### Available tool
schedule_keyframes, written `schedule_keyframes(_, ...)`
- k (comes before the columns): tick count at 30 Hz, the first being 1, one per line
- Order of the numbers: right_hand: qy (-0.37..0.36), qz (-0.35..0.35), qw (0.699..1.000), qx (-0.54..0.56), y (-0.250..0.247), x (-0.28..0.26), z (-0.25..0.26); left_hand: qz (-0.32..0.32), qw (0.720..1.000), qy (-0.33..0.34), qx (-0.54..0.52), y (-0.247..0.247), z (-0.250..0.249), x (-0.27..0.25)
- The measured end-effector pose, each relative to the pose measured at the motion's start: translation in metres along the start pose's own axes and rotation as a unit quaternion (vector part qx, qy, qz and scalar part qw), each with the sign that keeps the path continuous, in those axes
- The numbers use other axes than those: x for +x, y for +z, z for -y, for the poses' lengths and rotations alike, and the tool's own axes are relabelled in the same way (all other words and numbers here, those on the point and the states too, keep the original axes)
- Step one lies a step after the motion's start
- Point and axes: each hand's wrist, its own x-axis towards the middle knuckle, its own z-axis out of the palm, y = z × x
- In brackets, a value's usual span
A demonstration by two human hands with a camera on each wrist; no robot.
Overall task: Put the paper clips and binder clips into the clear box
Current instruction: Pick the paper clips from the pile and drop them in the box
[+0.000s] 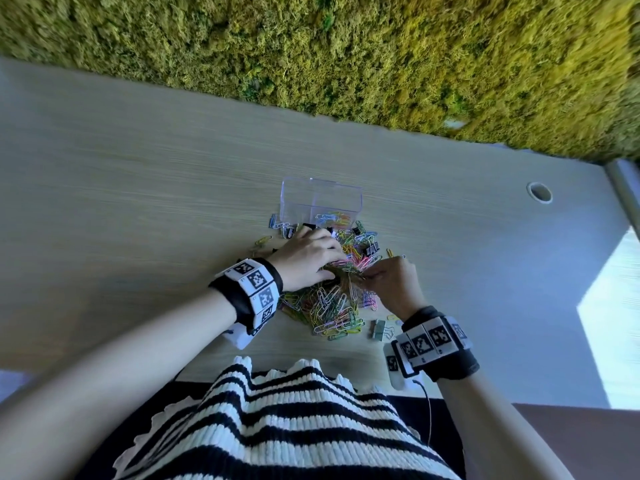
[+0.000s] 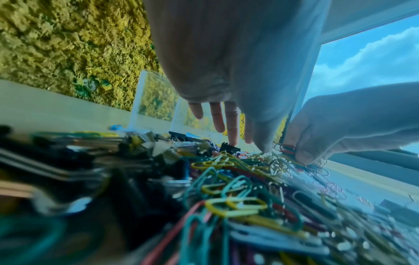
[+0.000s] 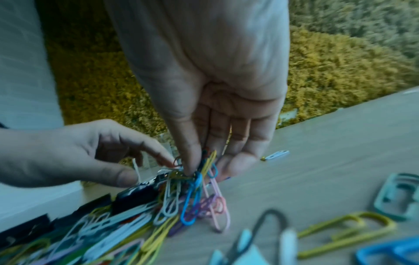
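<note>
The clear box (image 1: 320, 197) stands open on the wooden table (image 1: 138, 188), with a few coloured paper clips (image 1: 334, 218) in its near part. In front of it lies a large heap of coloured paper clips (image 1: 329, 308) mixed with black binder clips (image 1: 370, 249). My left hand (image 1: 322, 251) hovers over the heap's far side, fingers (image 2: 231, 125) spread and nearly straight, tips touching the clips. My right hand (image 3: 199, 168) pinches a tangled bunch of paper clips (image 3: 192, 197) between thumb and fingers at the heap's right edge. The box (image 2: 156, 96) rises just beyond my left fingers.
A pale green binder clip (image 1: 381, 329) lies near my right wrist, with loose clips (image 3: 344, 227) around it. Blue binder clips (image 1: 277, 221) sit left of the box. A moss wall (image 1: 346, 57) borders the table's far edge. A round cable hole (image 1: 539, 192) is at the far right.
</note>
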Motion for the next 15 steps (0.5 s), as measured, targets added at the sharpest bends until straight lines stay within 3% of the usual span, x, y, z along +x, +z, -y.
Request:
schedule_keyframes(5, 0.005, -0.055, 0.995, 0.085, -0.015, 0.003, -0.014, -0.017, 0.998, -0.056, -0.005, 0.000, 0.004, 0.002)
schedule_keyframes(15, -0.043, -0.076, 0.973, 0.211, -0.040, 0.017, 0.006, -0.049, 0.983, -0.175, -0.039, 0.000, 0.029, -0.021)
